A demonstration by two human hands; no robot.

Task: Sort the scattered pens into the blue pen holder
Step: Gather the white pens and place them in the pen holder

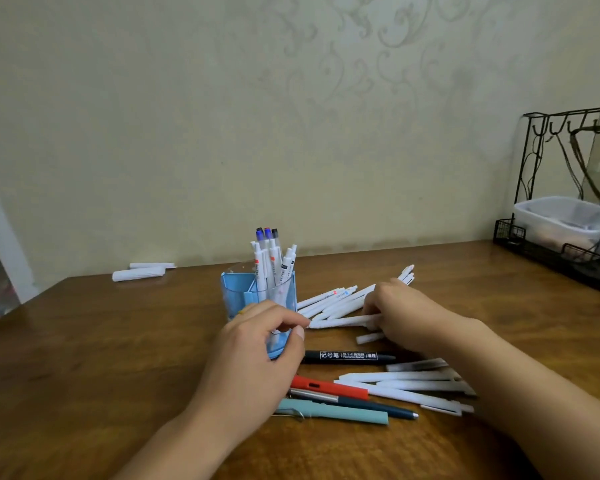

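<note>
A blue pen holder stands on the wooden table with several white pens upright in it. My left hand curls round the holder's front wall. My right hand pinches a white pen lying flat just right of the holder. More white pens fan out behind that hand. In front lie a black marker, a red pen, a dark blue pen, a teal pen and another bunch of white pens.
Two white paper rolls lie at the back left by the wall. A black wire rack holding a clear plastic tub stands at the back right corner. The table's left edge runs diagonally at the far left.
</note>
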